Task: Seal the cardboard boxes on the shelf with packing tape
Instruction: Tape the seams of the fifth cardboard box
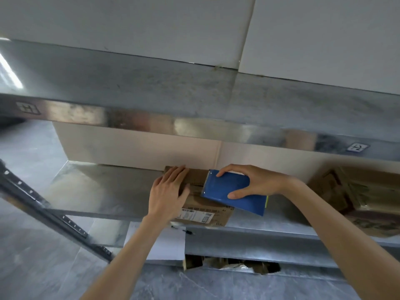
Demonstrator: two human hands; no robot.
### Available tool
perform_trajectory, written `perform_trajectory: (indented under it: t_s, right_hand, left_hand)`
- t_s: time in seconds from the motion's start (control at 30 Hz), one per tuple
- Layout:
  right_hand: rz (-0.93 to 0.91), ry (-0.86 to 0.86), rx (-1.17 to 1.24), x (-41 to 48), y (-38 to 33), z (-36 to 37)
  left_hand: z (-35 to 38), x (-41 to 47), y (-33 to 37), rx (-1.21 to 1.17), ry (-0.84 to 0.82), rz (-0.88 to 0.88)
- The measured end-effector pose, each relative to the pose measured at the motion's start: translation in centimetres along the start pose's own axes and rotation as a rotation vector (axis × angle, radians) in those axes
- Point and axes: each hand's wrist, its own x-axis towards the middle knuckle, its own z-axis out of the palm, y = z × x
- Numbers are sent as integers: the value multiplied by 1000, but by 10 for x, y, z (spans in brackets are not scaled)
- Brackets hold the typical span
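Left grip (167, 192) rests flat, fingers straight, on the cardboard box (216, 211) at the metal shelf (97, 187) front edge. Right grip (259, 180) clasps the blue tape dispenser (225, 187) on the box top

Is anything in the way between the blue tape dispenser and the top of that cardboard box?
Nothing visible. The right hand holds the blue tape dispenser over the top of the cardboard box; the left hand rests on its left part, beside the dispenser, not under it.

Cardboard box (201, 204): brown, white printed label; tape dispenser (234, 191): blue, yellow edge; shelf (104, 187): grey metal; second box (363, 198): brown
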Motion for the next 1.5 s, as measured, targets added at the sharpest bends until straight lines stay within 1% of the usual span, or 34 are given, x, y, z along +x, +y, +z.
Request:
perform_trajectory:
  t_s: [0.23, 0.53, 0.97, 1.2, 1.5]
  right_hand:
    - [-55, -62, 55, -2, 12, -6]
    - [-129, -79, 112, -2, 23, -24]
    - [-94, -86, 131, -41, 78, -57]
    - [-89, -72, 113, -56, 101, -67]
    - [-33, -76, 45, -41, 110, -51]
  left_hand:
    - [-5, 1, 6, 58, -7, -30]
    - [-6, -1, 9, 83, 4, -51]
    - [-7, 0, 12, 73, 33, -81]
    - [-7, -1, 13, 86, 6, -83]
    - [-9, -1, 15, 77, -5, -101]
